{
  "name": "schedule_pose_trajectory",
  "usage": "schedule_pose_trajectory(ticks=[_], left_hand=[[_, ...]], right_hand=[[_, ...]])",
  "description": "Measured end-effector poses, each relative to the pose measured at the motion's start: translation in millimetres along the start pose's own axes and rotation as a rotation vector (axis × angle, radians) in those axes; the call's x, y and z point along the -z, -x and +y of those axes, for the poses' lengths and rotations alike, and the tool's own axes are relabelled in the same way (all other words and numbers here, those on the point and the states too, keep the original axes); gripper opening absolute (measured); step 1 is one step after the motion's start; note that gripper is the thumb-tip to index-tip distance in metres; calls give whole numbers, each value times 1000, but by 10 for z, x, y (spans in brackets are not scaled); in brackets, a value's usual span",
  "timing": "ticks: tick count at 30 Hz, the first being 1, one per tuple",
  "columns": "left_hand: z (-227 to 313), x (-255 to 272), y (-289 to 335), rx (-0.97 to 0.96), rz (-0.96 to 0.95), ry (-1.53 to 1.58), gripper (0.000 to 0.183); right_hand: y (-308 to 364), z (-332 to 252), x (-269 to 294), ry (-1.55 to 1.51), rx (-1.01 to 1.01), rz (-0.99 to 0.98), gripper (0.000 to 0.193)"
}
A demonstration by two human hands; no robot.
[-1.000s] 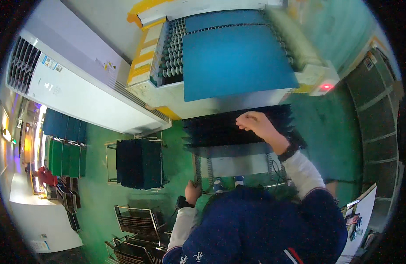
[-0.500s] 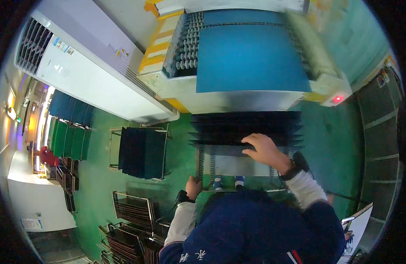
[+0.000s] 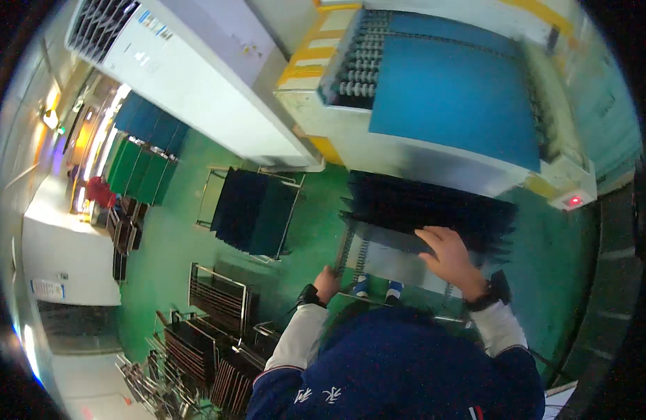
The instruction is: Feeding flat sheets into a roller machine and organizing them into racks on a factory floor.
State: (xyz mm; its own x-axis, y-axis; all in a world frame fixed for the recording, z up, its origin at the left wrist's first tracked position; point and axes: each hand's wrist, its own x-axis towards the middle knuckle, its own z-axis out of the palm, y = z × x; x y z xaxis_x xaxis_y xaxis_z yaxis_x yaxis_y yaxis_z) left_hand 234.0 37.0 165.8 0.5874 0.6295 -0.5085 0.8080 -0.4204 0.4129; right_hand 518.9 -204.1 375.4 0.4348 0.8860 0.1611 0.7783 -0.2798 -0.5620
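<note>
Hands at the rack of dark panels
Right hand (image 3: 449, 255) lies flat, fingers spread, on the stacked dark panels (image 3: 421, 210); left hand (image 3: 326, 283) grips the metal rack frame (image 3: 344, 248)

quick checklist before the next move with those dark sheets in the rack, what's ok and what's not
1. Right hand on the dark sheets: ok, it rests flat on the nearest sheet.
2. Left hand on the rack: ok, at its left edge.
3. Firm hold by the fingers: cannot tell.
4. Sheets level in the rack: not ok, corners stick out unevenly.
5. Blue panel on the machine lying flat: ok.
6. Red light on the machine: lit, meaning cannot tell.
</note>
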Motion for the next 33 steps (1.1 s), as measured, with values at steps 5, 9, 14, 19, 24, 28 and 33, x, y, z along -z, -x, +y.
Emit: schedule_pose_trajectory(ticks=[5, 9, 14, 19, 24, 28, 33], left_hand=[[-89, -40, -75, 5, -20, 124, 39], [-724, -496, -286, 17, -35, 285, 37], [-29, 0, -63, -19, -21, 109, 31], [-453, -288, -116, -60, 26, 236, 33], [-292, -191, -157, -41, -19, 149, 33], [-208, -87, -125, -51, -30, 134, 32], [-359, -138, -127, -136, -28, 195, 32]], right_hand=[[-14, 7, -11, 0, -1, -25, 51], [-56, -83, -30, 14, 46, -19, 51], [1, 93, -166, 51, -40, 51, 42], [-107, 88, -219, 118, -46, -54, 24], [-210, 169, -216, 238, -126, -226, 17], [-216, 253, -351, 285, -110, -182, 19], [-238, 176, -363, 292, -150, -190, 22]])
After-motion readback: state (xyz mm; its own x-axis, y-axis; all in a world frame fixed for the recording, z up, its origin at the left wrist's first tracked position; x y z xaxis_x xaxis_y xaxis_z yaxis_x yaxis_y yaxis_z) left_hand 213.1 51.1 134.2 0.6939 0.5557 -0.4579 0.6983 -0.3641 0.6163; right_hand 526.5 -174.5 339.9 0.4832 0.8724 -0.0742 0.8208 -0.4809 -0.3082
